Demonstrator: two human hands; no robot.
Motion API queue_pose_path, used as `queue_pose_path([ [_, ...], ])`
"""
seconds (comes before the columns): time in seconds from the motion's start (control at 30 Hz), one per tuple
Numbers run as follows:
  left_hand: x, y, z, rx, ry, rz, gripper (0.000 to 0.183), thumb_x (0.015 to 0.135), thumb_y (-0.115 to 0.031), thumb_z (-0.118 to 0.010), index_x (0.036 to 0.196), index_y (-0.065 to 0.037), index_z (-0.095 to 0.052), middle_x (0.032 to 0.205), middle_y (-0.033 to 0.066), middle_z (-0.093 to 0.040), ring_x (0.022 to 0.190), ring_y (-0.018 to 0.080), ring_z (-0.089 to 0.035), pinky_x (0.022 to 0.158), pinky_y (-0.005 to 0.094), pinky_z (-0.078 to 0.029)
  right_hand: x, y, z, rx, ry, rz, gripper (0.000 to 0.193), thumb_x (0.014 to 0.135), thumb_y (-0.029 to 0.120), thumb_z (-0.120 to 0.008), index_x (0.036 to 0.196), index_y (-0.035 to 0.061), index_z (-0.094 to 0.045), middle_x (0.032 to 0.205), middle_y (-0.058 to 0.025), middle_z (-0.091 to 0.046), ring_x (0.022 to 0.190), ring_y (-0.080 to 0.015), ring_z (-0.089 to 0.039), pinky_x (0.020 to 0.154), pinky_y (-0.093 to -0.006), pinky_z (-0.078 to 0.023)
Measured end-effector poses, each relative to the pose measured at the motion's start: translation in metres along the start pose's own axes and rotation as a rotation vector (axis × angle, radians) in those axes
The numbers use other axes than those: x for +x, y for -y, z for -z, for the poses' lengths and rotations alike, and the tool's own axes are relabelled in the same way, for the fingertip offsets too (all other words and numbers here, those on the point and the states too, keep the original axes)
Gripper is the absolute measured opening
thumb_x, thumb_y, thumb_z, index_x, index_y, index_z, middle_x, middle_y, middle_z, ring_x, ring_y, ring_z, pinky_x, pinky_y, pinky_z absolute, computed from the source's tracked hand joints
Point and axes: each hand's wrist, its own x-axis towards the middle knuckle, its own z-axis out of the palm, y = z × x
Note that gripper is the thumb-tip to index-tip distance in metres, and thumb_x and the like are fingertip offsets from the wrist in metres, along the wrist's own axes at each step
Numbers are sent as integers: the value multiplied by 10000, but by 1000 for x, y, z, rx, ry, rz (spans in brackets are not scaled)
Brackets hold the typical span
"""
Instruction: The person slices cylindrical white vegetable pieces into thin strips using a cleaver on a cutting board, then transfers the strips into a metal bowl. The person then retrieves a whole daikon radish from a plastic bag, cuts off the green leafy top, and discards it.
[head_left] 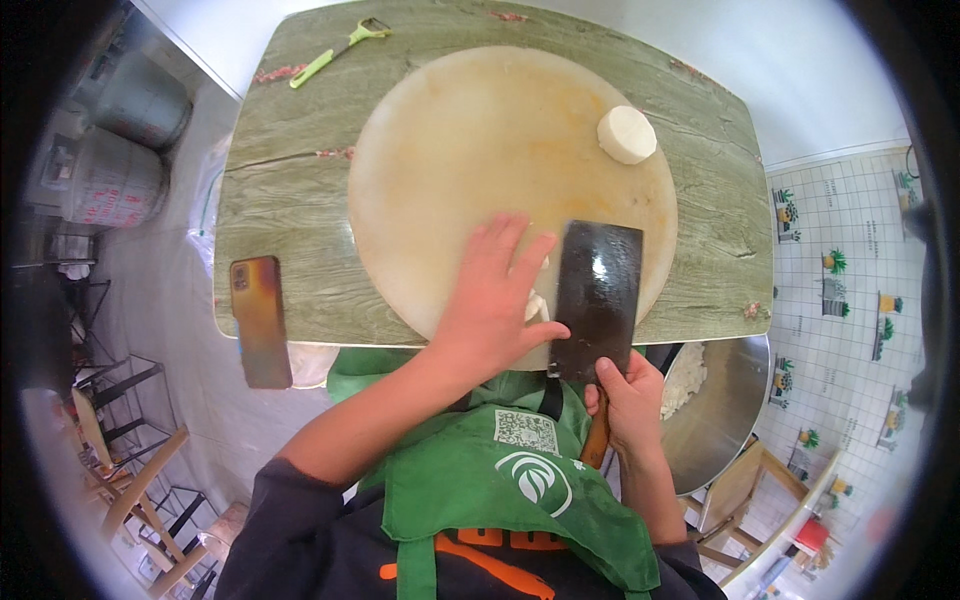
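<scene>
Left hand point(488, 305) seemingly half-hides white pieces point(537, 306) beside 1 cleaver point(597, 295).

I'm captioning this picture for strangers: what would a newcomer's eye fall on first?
Probably the big round cutting board on the green table, with a thick white disc near its far right edge. Next, the dark cleaver in the right hand, at the board's near right, beside the outspread left hand. Below, the bright green apron stands out.

On my feed I can't fully see the white pieces point(537, 305) (the left hand point(488, 295) partly covers them); the right hand point(630, 398) hides some cleaver handle point(596, 435), the surface point(285, 205) part of the steel bowl point(722, 405).
</scene>
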Motion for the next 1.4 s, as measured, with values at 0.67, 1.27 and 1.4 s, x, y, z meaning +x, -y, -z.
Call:
queue_pose_path([
  [0.67, 40, -120, -137, -402, -234, -478, 199, 761, -135, -740, 950, -76, -716, 1221, 190, -598, 1289, 447, -506, 1090, 545, -417, -53, -14, 48, 148, -345, 272, 108, 1026, 114, -631, 1016, 15, -591, 711, -43, -610, 507, -113, -545, 436, -253, -430],
  [1.27, 26, -154, -268, -366, 592, -644, 259, 833, -79, -643, 1084, -58, -702, 1115, 152, -619, 1074, 358, -620, 923, 443, -535, -110, -91, 197, 442, -1040, 331, 198, 1002, 202, -686, 994, 82, -529, 737, -27, -537, 629, -134, -532, 574, -264, -455],
  [1.4, 13, -103, -222, -431, 418, -666, 217, 820, -56, -684, 1036, -73, -703, 1055, 118, -663, 1015, 330, -649, 886, 418, -551, -90, -71, 164, 474, -975, 383, 125, 1022, 146, -646, 1057, 65, -558, 775, -28, -554, 632, -150, -561, 532, -267, -455],
])
